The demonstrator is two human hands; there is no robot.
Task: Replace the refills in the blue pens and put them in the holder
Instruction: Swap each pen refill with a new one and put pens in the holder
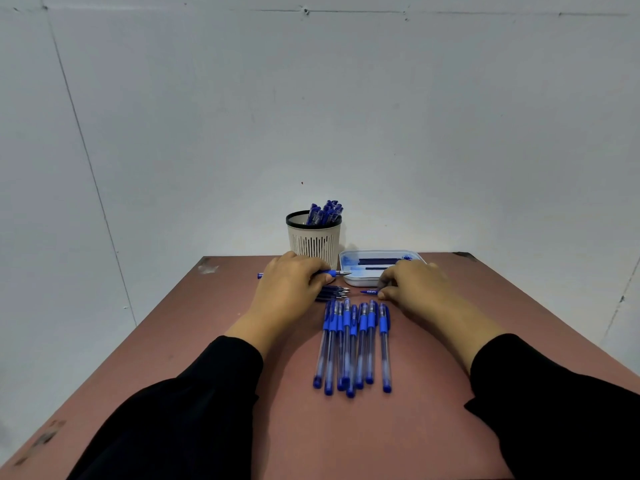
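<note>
the left hand (289, 282) grips an uncapped blue plastic pen (329, 273) lying sideways, near the cream slotted holder (314, 241) already stocked with pens. the right hand (412, 284) pinches a small blue pen cap (369, 292) beside the white tray (360, 280); more capped blue pens (351, 344) lie in a row on the reddish-brown table (242, 427).

Reddish-brown table (242, 393) set against a white wall (311, 116). Left hand (289, 284) grips an uncapped blue pen (330, 273), lying roughly level with its tip pointing right toward a white tray (360, 281). Right hand (412, 284) rests on the table, fingers curled at a loose pen cap (369, 292); contact cannot be confirmed. A bundle of refills (334, 293) lies between the hands. Nearer the person, a row of capped pens (353, 344) lies side by side. A slotted white holder (313, 239) with a black rim stands at the far edge, containing further pens. Dark refills lie in the tray. Both sleeves (194, 403) are black.
</note>
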